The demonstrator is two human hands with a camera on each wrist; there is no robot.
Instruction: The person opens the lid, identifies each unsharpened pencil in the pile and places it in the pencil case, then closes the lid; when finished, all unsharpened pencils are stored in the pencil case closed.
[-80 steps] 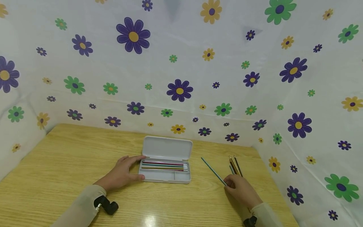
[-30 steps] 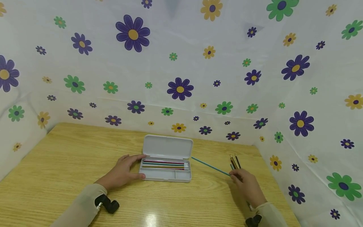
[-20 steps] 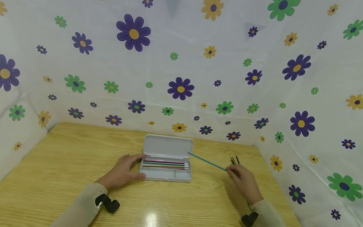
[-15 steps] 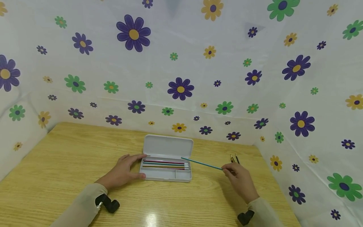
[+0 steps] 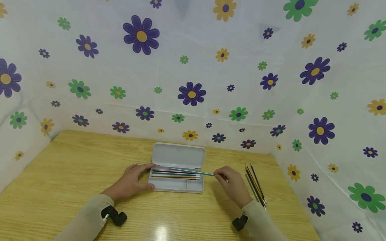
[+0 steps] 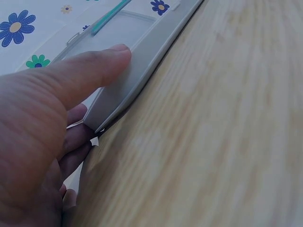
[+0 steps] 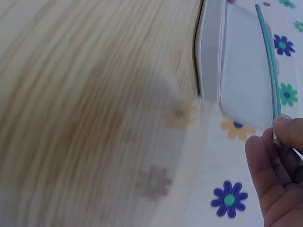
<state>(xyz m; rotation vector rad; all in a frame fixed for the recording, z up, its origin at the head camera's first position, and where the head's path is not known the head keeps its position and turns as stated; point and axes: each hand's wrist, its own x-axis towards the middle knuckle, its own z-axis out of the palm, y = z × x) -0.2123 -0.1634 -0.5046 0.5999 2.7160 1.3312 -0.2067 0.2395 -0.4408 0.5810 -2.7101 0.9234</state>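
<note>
In the head view, an open grey pencil case [image 5: 169, 184] lies on the table, its lid [image 5: 178, 155] tilted back. Several coloured pencils [image 5: 173, 176] lie side by side in its rear compartment. My left hand [image 5: 129, 183] grips the case's left end; in the left wrist view the thumb [image 6: 111, 61] presses the case wall [image 6: 147, 59]. My right hand [image 5: 233, 185] pinches a teal pencil [image 5: 196, 172] close to its eraser end, thumb against fingers in the right wrist view. The pencil's far end overlaps the rear of the case, above the pencils inside.
On the wooden table [image 5: 90, 160], right of my right hand, lies a loose bunch of pencils [image 5: 254, 182], one of them teal. A flower-printed white sheet [image 5: 169, 73] closes off the back and both sides. The small front compartments of the case hold nothing visible.
My right hand has lifted the teal pencil off the right side and carried it left, turning it nearly level over the case. The left hand stays put.
</note>
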